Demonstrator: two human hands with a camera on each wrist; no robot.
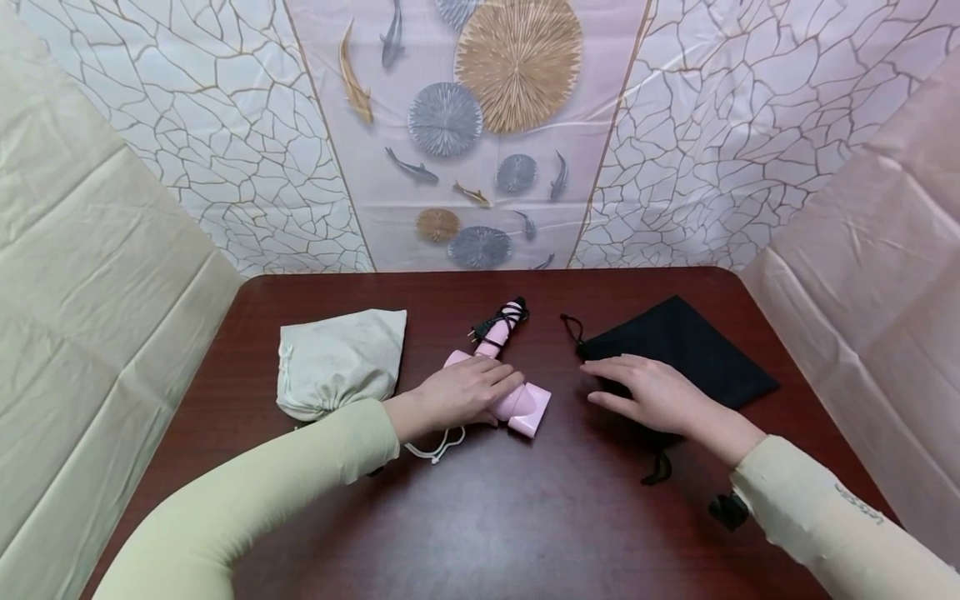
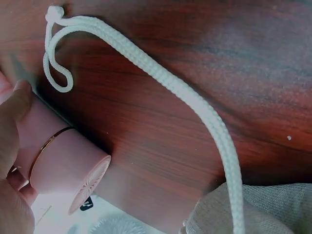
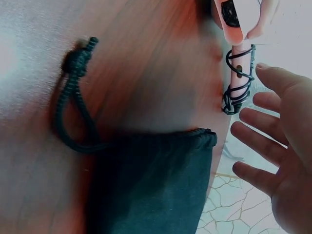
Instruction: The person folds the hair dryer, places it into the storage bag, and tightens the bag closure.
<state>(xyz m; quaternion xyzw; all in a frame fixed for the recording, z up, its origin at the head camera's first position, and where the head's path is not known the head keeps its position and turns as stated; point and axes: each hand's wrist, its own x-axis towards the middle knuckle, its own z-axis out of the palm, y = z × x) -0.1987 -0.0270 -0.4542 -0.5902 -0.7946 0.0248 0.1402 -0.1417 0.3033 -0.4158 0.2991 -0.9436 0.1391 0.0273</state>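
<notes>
A pink hair dryer lies in the middle of the table, its black cord wound round the handle and the plug sticking out. My left hand grips the dryer's barrel, with the flat nozzle showing beyond the fingers; in the left wrist view the round, grooved rear end points away from the hand. To the right, my right hand hovers over a black drawstring bag, fingers spread and nothing held. The right wrist view shows the bag's gathered mouth and knotted cord.
At the left lies a plump beige cloth bag, its white drawstring trailing over the table toward the dryer. The dark red wooden table is bounded by patterned cloth at the back and plain cloth on both sides.
</notes>
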